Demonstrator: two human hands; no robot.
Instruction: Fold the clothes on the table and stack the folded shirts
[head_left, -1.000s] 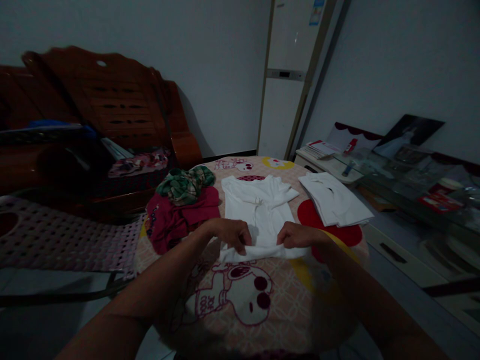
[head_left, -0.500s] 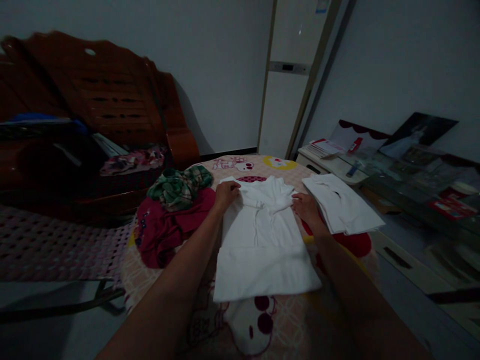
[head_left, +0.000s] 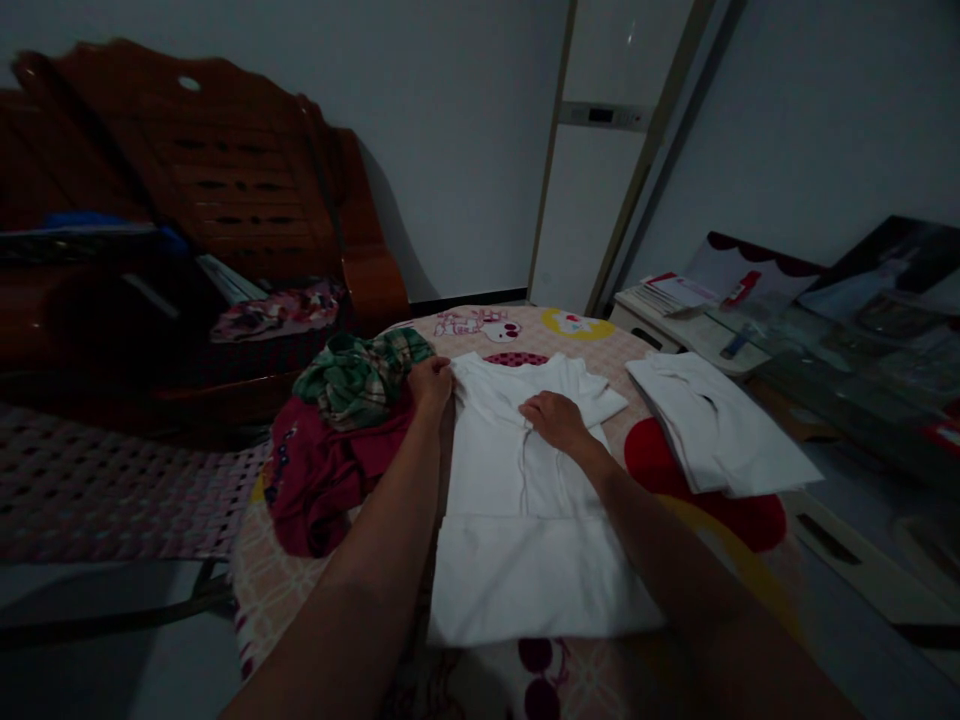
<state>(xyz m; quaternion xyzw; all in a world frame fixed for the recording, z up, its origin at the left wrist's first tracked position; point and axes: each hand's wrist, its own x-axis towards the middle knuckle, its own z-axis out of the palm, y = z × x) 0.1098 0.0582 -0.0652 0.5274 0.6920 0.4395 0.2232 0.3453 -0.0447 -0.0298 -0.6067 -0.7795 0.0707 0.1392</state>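
A white top [head_left: 487, 470] with drawstrings at its front lies on the round table, its lower part folded up. My left hand [head_left: 431, 383] is closed at the top's upper left edge, pinching the cloth by the shoulder. Over the chest, my right hand [head_left: 553, 415] has its fingers curled together on the cloth near the drawstring. A green plaid cloth [head_left: 356, 375] is crumpled beside my left hand, on top of a dark pink garment [head_left: 315, 490]. To the right rests a folded white garment [head_left: 712, 420].
A patterned cloth [head_left: 592, 690] covers the table. Behind on the left stands a wooden bench [head_left: 232, 180] with things on it, and a woven seat [head_left: 127, 490] is nearer. A glass-topped cabinet [head_left: 862, 370] stands right, a tall white appliance [head_left: 592, 200] behind.
My right hand has moved left from the top's right edge onto its chest. My left hand has shifted slightly outward to the left. The top's upper part lies flatter and wider.
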